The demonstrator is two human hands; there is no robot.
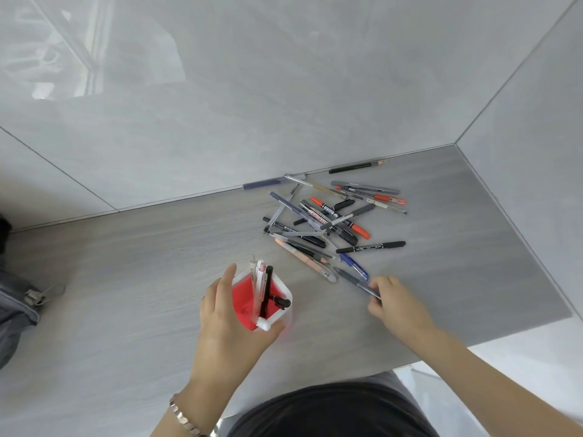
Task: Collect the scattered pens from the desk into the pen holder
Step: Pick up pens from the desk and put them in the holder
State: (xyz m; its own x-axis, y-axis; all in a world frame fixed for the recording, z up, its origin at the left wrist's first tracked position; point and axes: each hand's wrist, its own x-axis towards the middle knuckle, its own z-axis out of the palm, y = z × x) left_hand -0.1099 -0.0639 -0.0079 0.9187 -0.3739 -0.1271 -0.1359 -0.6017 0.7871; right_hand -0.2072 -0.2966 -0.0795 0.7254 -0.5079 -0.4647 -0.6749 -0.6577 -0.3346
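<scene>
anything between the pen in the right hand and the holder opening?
Nothing visible. The right hand pinches a dark pen; bare desk lies between it and the pen holder, steadied by the left hand.

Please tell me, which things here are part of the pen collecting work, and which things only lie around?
Part of the job:
- pen holder, steadied by left hand
- dark pen, gripped by right hand
- pile of pens
- pencil by the wall

Only lying around:
- grey bag at the desk's left edge
</scene>
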